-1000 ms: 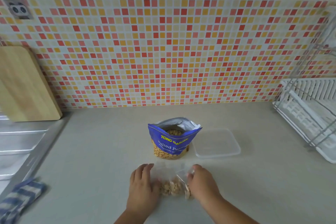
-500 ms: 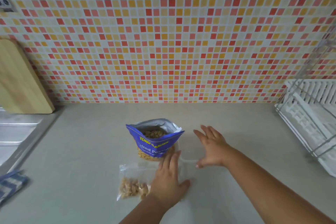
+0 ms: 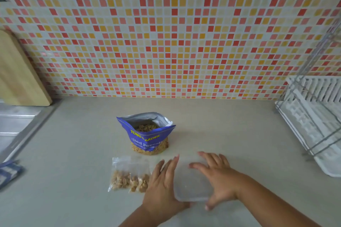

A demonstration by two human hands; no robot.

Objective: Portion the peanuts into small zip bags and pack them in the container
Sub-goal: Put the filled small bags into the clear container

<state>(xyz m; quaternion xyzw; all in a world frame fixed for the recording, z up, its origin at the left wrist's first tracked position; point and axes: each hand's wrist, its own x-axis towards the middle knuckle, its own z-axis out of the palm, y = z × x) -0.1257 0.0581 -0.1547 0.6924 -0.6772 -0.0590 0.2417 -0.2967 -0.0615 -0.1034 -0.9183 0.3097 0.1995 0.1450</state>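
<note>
A see-through plastic box (image 3: 191,187) sits on the grey counter (image 3: 73,153), close to the front edge. It is blurry, and I cannot tell if it has a lid on.

The left hand (image 3: 162,182) lies along the left side of the box. Its fingers are long and straight, pointing away from the person, and the thumb reaches along the near edge of the box. The right hand (image 3: 219,175) is on the right side of the box. Its fingers are spread out and loose, lying over the far right corner, and its thumb is down by the near edge. Both hands touch the box, flat and relaxed, not clenched.

Just to the left of the left hand, a small zip bag (image 3: 129,175) lies flat on the counter. It has a little pile of peanuts (image 3: 127,181) in its near end. Its right edge goes under the left hand.

Behind the zip bag and the box stands a big blue peanut bag (image 3: 147,136). Its top is open and you can see nuts inside.

A wooden board (image 3: 18,75) leans on the tiled wall (image 3: 166,33) at the far left, above a metal sink (image 3: 16,125). A blue striped cloth (image 3: 9,173) lies by the sink. A white dish rack (image 3: 313,116) stands on the right.
</note>
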